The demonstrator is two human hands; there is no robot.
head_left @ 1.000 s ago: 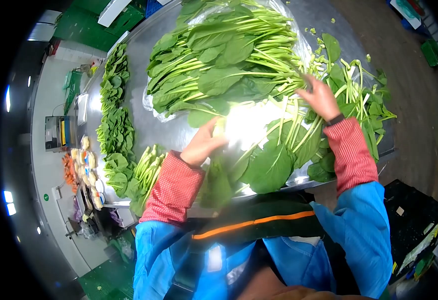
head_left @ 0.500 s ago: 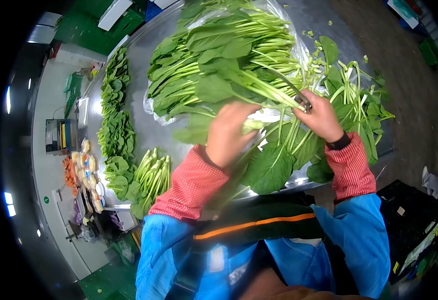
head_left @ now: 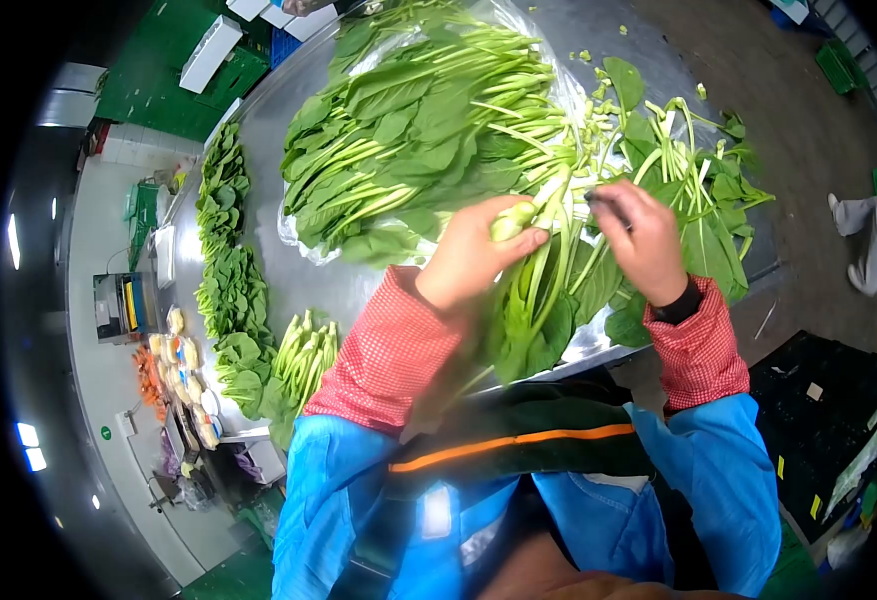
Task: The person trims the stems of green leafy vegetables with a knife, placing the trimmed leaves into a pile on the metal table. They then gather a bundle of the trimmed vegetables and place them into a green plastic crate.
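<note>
My left hand [head_left: 481, 250] is closed round the pale stem end of a leafy green [head_left: 512, 222] at the table's near side. Just right of it, my right hand [head_left: 641, 236] has its fingers curled, with a small dark object [head_left: 593, 197] at the fingertips, probably part of a knife. Another stalk with leaves [head_left: 531, 310] hangs between the hands. Beyond them a big heap of leafy greens [head_left: 389, 140] lies on clear plastic. Loose leaves and stems [head_left: 704, 225] are spread to the right of my right hand.
A long row of greens [head_left: 231, 270] runs along the left of the metal table [head_left: 277, 100], with a bunch of stems [head_left: 304, 360] at its near end. Packed goods [head_left: 184, 375] stand farther left. Black crates [head_left: 829, 420] are at lower right, and a person's legs [head_left: 871, 235] show at right.
The leafy stalk that lay across between my hands now hangs down toward me. The blade seen at my right hand no longer shows clearly. A person's legs have come further into view at right.
</note>
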